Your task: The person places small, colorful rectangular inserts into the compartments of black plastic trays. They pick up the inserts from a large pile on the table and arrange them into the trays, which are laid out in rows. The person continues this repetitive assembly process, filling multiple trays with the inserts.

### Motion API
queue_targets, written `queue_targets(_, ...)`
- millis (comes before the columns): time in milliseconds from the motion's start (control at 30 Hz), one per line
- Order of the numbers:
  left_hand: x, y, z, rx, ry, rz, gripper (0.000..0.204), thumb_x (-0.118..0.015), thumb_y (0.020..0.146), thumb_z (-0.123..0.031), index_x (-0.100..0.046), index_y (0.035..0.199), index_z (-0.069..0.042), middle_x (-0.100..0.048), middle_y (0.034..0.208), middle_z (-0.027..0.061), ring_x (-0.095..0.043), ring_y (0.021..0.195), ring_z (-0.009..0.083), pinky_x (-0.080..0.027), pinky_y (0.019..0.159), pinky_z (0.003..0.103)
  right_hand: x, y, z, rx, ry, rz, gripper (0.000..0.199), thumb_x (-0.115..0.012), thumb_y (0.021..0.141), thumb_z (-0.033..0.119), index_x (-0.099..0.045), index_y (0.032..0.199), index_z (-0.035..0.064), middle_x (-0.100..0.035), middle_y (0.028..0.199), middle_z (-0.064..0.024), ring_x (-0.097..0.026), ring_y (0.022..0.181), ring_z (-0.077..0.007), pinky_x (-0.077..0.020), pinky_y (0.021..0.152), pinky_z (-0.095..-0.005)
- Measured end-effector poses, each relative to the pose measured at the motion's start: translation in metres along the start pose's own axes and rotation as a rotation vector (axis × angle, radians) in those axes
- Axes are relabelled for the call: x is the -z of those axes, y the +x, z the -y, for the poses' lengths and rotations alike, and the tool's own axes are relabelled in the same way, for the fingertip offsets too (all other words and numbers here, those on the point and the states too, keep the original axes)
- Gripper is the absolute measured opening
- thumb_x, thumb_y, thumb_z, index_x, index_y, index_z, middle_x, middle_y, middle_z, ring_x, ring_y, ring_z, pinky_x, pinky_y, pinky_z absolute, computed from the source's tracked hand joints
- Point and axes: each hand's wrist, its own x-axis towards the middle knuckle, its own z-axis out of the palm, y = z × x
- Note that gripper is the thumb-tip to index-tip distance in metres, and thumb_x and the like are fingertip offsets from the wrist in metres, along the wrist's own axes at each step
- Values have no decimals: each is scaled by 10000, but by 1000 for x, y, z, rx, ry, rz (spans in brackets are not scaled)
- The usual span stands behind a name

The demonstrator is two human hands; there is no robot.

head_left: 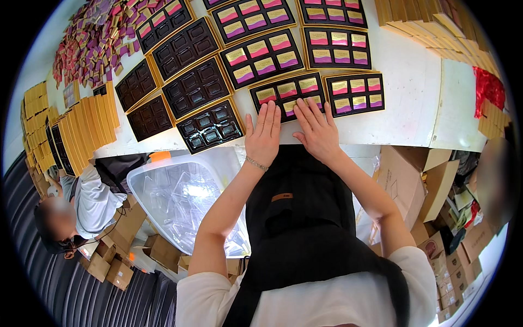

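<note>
Nearest is a black apron (305, 229) with a small brown patch (282, 197); any writing on the patch is too small to read. To the right, below the bench's front edge, a cardboard box (400, 185) has faint print.

The left grip (262, 136) and right grip (317, 132) reach over the front edge of the bench (406, 117). Both are flat, with straight fingers, curled around nothing. Their fingertips lie over the near side of a filled tray (289, 97), near the middle of that edge. The tray is straight ahead of both. Its long side runs left to right, and its right end sits a bit farther from the edge. Neither grip is clearly nearer. I can't tell how hard they press.

Its wrapped blocks (286, 88) are gold with pink or purple, with tiny dark print. Black trays (210, 128) to the left show their hollows. A heap of blocks (98, 41) covers the bench's far left corner.
</note>
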Motion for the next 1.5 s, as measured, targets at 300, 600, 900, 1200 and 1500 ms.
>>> queue_targets(300, 7, 31, 1, 102, -189, 21, 811, -699, 773, -397, -406, 1398, 29, -339, 1508, 208, -287, 1424, 345, -152, 1102, 643, 5, 15, 1, 38, 0, 0, 683, -657, 790, 447, -492, 1374, 135, -387, 1499, -46, -309, 1414, -265, -187, 1128, -572)
queue_targets(600, 6, 34, 5, 91, -238, 77, 888, -714, 743, -428, -363, 1424, 20, -284, 1534, 204, -262, 1431, 352, -183, 1066, 689, -4, 17, -6, 31, 18, 54, 791, -667, 779, 458, -411, 1423, 78, -334, 1526, -112, -280, 1425, -304, -189, 1135, -556)
queue_targets(900, 11, 35, 7, 84, -397, 88, 831, -704, 763, -375, -368, 1427, -3, -272, 1519, 253, -232, 1428, 399, -206, 1095, 634, 16, 32, 1, 40, -27, -27, 753, -614, 834, 459, -418, 1399, 2, -347, 1498, -195, -291, 1396, -415, -214, 1108, -601)
queue_targets(1200, 46, 44, 36, 25, -583, 204, 878, -733, 729, -429, -392, 1391, 37, -300, 1497, 268, -262, 1407, 424, -224, 1086, 637, 21, 62, -6, -83, -51, -15, 772, -549, 894, 457, -344, 1411, -78, -332, 1494, -244, -266, 1401, -449, -158, 1131, -603)
queue_targets(1500, 47, 302, 340, 177, -413, -252, 268, -669, 795, -105, -670, 1063, -92, -640, 956, 130, -604, 951, 332, -504, 818, 418, 41, 431, -4, 130, 51, -180, 316, -667, 741, 13, -620, 1052, 46, -610, 1017, -133, -584, 994, -312, -477, 844, -438)
